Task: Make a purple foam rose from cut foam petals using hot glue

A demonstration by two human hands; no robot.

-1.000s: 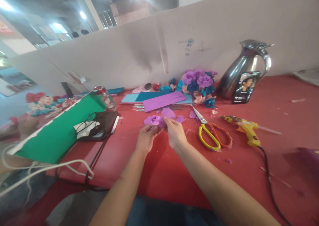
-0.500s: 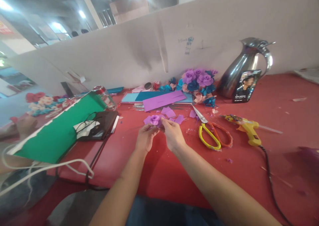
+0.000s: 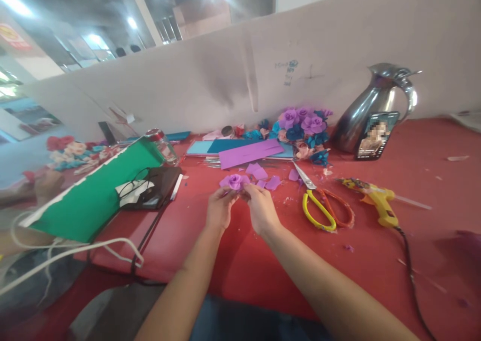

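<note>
Between both hands I hold a purple paper flower (image 3: 235,181) just above the red table. My left hand (image 3: 220,208) is closed on its left and lower side. The fingers of my right hand (image 3: 259,205) pinch its right edge; the fingertips partly hide the petals there. Just beyond the hands lie loose purple paper petals (image 3: 273,182) and a purple paper strip (image 3: 250,154) on top of blue sheets. Scissors (image 3: 319,208) with yellow and orange handles lie to the right of my right hand, blades partly apart.
A yellow glue gun (image 3: 378,200) with a dark cord lies farther right. A steel jug (image 3: 361,113) has a phone (image 3: 378,136) leaning on it. Finished paper flowers (image 3: 302,123) are heaped by the wall. A green board (image 3: 97,195), eyeglasses and a co-worker's hand (image 3: 48,184) are left.
The right hand's fingers have shifted slightly along the flower's edge, and its petals appear more spread. The whole view has moved a little; the tools lie as before.
</note>
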